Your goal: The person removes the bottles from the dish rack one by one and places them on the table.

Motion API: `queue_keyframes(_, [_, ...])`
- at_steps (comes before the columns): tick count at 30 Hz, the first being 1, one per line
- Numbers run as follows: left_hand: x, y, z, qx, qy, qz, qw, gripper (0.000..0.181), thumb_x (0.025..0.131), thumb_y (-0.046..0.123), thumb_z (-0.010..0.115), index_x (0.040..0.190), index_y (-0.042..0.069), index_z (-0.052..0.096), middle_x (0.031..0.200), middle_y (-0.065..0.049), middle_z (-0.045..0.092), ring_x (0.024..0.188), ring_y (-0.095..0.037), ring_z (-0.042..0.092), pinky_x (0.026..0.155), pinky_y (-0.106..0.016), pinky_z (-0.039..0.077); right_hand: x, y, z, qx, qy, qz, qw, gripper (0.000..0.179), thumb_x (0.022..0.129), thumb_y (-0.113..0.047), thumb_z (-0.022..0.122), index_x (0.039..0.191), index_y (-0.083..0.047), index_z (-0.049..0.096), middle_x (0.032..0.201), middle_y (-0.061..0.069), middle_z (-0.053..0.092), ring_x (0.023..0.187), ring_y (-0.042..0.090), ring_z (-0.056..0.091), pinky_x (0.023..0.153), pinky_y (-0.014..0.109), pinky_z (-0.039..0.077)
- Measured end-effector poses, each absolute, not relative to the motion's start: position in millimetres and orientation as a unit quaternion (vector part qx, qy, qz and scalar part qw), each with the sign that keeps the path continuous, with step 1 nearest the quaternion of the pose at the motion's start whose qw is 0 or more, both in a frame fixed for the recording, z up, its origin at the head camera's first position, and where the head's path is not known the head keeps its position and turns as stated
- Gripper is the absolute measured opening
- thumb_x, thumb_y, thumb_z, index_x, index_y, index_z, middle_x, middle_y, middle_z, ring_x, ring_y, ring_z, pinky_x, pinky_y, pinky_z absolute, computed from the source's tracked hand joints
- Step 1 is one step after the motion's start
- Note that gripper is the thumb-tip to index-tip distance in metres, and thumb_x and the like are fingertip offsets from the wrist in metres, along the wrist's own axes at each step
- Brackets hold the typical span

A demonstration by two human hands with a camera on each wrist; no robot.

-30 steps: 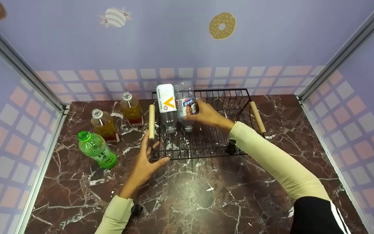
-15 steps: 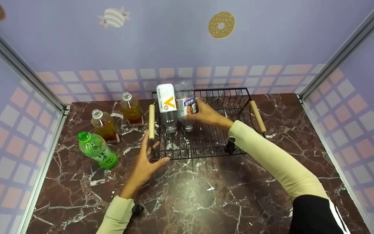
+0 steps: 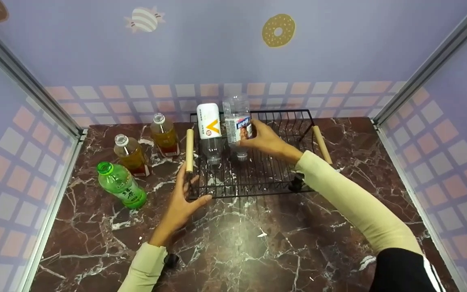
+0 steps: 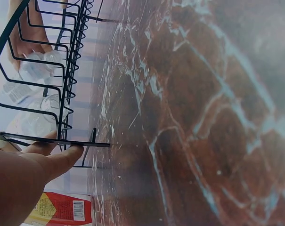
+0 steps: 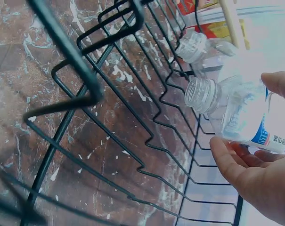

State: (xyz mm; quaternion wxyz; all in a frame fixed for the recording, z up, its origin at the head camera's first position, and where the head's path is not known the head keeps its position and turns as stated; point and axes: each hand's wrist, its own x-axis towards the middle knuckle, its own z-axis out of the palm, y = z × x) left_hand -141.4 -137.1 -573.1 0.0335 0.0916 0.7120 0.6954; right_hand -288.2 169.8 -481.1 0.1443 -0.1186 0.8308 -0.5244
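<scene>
Pinching a clear, blue-and-white-labelled plastic bottle (image 3: 234, 121), the right hand (image 3: 268, 140) is hovering over a rectangular black wire rack (image 3: 258, 195) whose corner the left hand (image 3: 180, 205) is grasping.

Black wire rack (image 3: 253, 195), white-veined brown worktop (image 3: 233, 247).
Rack handles (image 3: 189, 150) pale tan. White-labelled bottle (image 3: 208, 121): clear neck end, orange V. Blue-labelled bottle (image 3: 233, 129): clear, label white and blue with some red. Toward worktop's left edge, green bottle (image 3: 122, 184), dark lettering; two amber bottles (image 3: 163, 138), clear tops, red low down. Wall (image 3: 217, 52) past back edge: lavender, pink-and-white squares, tan doughnut, striped candy. Sleeves (image 3: 351, 198) cream, right one black higher up, white stripe.
</scene>
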Motion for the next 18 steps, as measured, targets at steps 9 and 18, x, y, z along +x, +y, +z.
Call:
queue_keyframes(9, [-143.2, -136.9, -573.4, 0.092, 0.702, 0.705, 0.039, 0.126, 0.090, 0.003, 0.090, 0.179, 0.022, 0.004, 0.181, -0.027, 0.014, 0.160, -0.044, 0.037, 0.121, -0.065, 0.044, -264.2, 196.1, -458.7, -0.114, 0.855, -0.492, 0.117, 0.097, 0.091, -0.036, 0.091, 0.163, 0.000, 0.039, 0.145, 0.024, 0.060, 0.130, 0.038, 0.061, 0.117, 0.057, 0.052])
queue_keyframes(18, [-141.0, -137.3, -572.4, 0.081, 0.709, 0.699, 0.048, 0.126, 0.090, 0.006, 0.090, 0.179, 0.030, 0.005, 0.182, -0.022, 0.011, 0.160, -0.041, 0.039, 0.117, -0.061, 0.050, -231.8, 217.7, -449.5, -0.149, 0.838, -0.515, 0.103, 0.073, 0.091, -0.025, 0.092, 0.146, -0.002, 0.051, 0.121, 0.019, 0.067, 0.106, 0.036, 0.068, 0.092, 0.047, 0.065])
